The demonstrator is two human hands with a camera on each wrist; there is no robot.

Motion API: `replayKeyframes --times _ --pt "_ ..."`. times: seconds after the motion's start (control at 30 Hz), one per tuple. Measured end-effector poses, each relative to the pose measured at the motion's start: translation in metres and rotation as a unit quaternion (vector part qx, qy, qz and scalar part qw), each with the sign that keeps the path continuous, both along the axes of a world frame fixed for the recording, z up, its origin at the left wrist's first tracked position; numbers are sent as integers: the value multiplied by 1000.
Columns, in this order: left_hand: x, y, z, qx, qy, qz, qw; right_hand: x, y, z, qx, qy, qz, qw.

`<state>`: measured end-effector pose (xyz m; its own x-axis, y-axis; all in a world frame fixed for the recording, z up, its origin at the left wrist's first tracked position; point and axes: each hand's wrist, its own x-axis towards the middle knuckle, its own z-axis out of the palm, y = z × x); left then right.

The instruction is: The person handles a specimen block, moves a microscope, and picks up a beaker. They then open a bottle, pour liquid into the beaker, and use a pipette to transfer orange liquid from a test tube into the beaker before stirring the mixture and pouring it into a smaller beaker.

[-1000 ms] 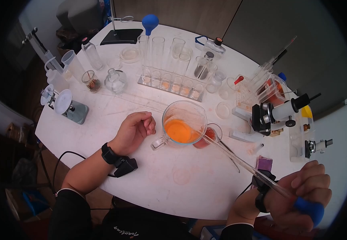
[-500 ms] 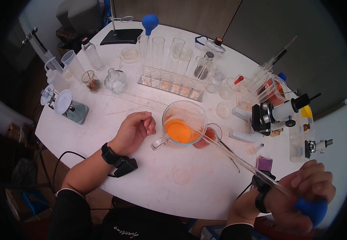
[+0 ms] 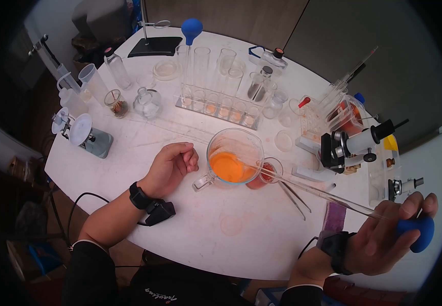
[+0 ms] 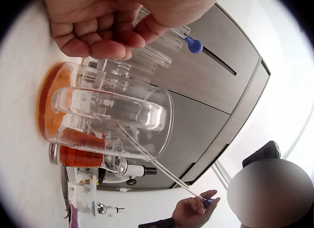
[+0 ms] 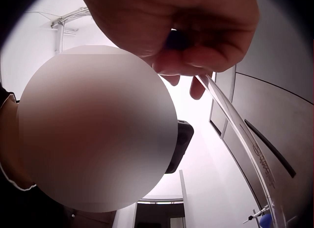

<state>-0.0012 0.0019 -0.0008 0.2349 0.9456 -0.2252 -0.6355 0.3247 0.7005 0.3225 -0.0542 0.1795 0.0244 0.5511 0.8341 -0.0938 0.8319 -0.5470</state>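
Note:
My right hand (image 3: 384, 239) holds a long glass pipette (image 3: 328, 192) by its blue rubber bulb (image 3: 419, 233). The pipette slants down over the rim of a glass jug (image 3: 236, 140), its lower end inside. Orange liquid (image 3: 226, 166) covers the jug's bottom. Beside the jug's handle (image 3: 202, 182), my left hand (image 3: 172, 160) rests on the table with loosely curled fingers, holding nothing. In the left wrist view its fingers (image 4: 105, 49) hang close to the jug. A beaker of red liquid (image 3: 269, 176) stands right of the jug, partly hidden, with metal tweezers (image 3: 295, 201) beside it.
Behind the jug is a test tube rack (image 3: 216, 112) with several tubes. A microscope (image 3: 353, 145) and a purple sponge (image 3: 334, 217) are on the right. A balance scale (image 3: 96, 140), a glass burner-like bottle (image 3: 147, 104) and a jar (image 3: 115, 104) stand on the left.
My right hand has risen and moved away from my body, tilting the pipette flatter and carrying the bulb up and right. More of the tweezers and sponge shows. My left hand stays put.

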Motion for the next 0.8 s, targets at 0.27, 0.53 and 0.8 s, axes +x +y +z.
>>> replayKeyframes --times 0.27,0.53,0.8 --pt "0 0 1 -1 0 -1 1000 -4 5 7 -43 11 72 996" --pt "0 0 0 -2 5 2 1000 -6 5 9 -72 24 74 994" --pt "0 0 -1 1 0 -2 1000 -3 1 11 -95 35 90 991"
